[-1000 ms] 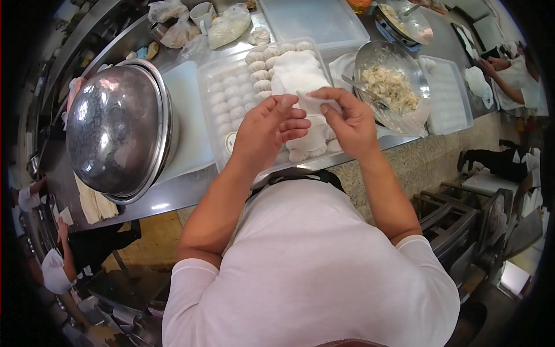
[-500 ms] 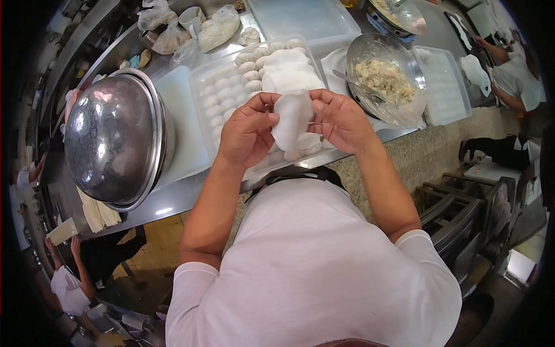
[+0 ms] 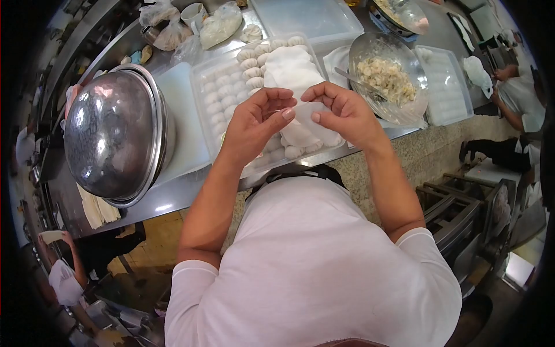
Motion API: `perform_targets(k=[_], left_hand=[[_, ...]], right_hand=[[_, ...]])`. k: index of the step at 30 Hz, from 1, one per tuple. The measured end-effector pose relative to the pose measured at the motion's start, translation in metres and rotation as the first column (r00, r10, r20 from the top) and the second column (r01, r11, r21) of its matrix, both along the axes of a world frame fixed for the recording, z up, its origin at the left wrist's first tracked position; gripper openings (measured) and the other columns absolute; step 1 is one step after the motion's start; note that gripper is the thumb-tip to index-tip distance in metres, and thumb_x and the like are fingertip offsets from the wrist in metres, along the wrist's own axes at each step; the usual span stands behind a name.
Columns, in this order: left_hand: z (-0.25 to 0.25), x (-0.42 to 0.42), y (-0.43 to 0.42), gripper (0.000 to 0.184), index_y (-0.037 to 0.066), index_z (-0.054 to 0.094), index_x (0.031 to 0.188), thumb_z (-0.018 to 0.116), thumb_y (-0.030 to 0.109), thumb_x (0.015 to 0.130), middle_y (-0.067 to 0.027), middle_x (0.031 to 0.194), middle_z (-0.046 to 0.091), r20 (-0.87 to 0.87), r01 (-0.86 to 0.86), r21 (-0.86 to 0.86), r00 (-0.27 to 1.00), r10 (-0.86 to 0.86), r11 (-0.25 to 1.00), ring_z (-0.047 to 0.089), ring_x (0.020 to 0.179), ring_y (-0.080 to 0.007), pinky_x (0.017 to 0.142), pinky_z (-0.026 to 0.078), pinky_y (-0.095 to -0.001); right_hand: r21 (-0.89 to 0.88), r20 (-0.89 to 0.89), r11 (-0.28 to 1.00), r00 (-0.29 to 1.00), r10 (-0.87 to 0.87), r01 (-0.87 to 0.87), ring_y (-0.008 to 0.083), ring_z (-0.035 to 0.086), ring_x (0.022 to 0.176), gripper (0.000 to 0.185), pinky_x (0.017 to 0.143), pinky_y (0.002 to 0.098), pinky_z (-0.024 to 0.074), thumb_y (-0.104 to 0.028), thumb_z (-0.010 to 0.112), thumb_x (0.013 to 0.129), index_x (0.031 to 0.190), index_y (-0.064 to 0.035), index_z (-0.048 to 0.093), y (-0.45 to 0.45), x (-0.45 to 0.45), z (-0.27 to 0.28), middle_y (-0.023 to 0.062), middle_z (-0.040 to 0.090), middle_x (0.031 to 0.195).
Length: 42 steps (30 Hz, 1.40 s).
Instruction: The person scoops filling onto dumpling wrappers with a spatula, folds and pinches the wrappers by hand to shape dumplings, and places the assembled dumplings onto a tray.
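A thin, pale, translucent dumpling wrapper (image 3: 313,113) is pinched between the thumb and fingers of my right hand (image 3: 345,117). Beside its left edge is my left hand (image 3: 258,121), its thumb and curled fingers apart with nothing plainly between them. Beneath both hands lies a clear plastic tray (image 3: 202,87) holding rows of pleated dumplings (image 3: 252,73) and smooth white dough pieces (image 3: 222,92). A stack of white wrappers (image 3: 292,68) covers part of the tray, and more white sheets show below my hands. To the right, a steel bowl (image 3: 370,49) contains chunky pale filling (image 3: 386,78) and a metal spatula (image 3: 351,77).
A large domed steel lid (image 3: 113,133) stands at the left near a white board (image 3: 179,110). Plastic bags (image 3: 221,26) and a mug (image 3: 193,14) sit at the back. Another plastic container (image 3: 445,87) is right of the bowl. People (image 3: 520,95) work at both sides.
The wrapper has gone from upright between both hands to lying flatter in my right hand. My left fingers have come off it and spread apart.
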<state>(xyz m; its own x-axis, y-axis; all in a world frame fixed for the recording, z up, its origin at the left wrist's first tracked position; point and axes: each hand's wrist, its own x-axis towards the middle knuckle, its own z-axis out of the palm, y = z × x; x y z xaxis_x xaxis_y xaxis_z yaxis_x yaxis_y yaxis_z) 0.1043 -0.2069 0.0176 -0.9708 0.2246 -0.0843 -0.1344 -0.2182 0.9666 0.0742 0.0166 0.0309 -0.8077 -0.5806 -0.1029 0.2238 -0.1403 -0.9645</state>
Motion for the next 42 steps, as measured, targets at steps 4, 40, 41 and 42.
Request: perform_targets(k=[4,40,41,42], left_hand=[[-0.006,-0.007,-0.005,0.029,-0.002,0.062,0.12,0.068,0.01,0.095,-0.005,0.103,0.069,-0.01,0.109,0.04,0.994,-0.109,0.993,0.063,0.093,-0.0094,0.083,0.05,-0.0246],[-0.024,0.018,-0.008,0.041,-0.001,0.058,0.123,0.073,-0.003,0.086,-0.0061,0.102,0.067,0.17,-0.092,0.181,0.984,0.061,0.979,0.066,0.091,-0.0126,0.082,0.059,-0.0298],[-0.025,0.019,-0.008,0.041,-0.001,0.058,0.124,0.073,-0.004,0.085,-0.0064,0.103,0.066,0.172,-0.102,0.188,0.983,0.069,0.977,0.066,0.091,-0.0127,0.082,0.059,-0.0298],[-0.026,0.019,-0.008,0.042,-0.001,0.058,0.124,0.074,-0.004,0.085,-0.0067,0.103,0.066,0.175,-0.111,0.196,0.982,0.077,0.974,0.065,0.091,-0.0128,0.082,0.059,-0.0298]], right_hand=[[0.253,-0.248,0.963,0.955,0.16,-0.096,0.0102,0.056,0.105,0.037,0.09,0.0249,0.0466,0.0,0.061,0.089,0.125,0.0022,0.053,0.001,-0.009,-0.002,0.0044,0.058,0.111],[0.264,-0.175,0.934,0.964,-0.199,0.24,0.0064,0.054,0.073,0.014,0.064,0.0245,0.0455,-0.012,0.069,0.092,0.092,0.0005,0.062,-0.035,0.03,-0.011,0.0016,0.064,0.08],[0.304,-0.18,0.927,0.969,-0.173,0.221,0.0066,0.054,0.072,0.015,0.064,0.0249,0.0461,-0.012,0.069,0.092,0.092,0.0004,0.062,-0.034,0.032,-0.008,0.0016,0.064,0.079],[0.305,-0.18,0.927,0.969,-0.172,0.221,0.0066,0.054,0.072,0.015,0.064,0.0249,0.0461,-0.012,0.069,0.092,0.092,0.0004,0.062,-0.035,0.035,-0.008,0.0016,0.064,0.079]])
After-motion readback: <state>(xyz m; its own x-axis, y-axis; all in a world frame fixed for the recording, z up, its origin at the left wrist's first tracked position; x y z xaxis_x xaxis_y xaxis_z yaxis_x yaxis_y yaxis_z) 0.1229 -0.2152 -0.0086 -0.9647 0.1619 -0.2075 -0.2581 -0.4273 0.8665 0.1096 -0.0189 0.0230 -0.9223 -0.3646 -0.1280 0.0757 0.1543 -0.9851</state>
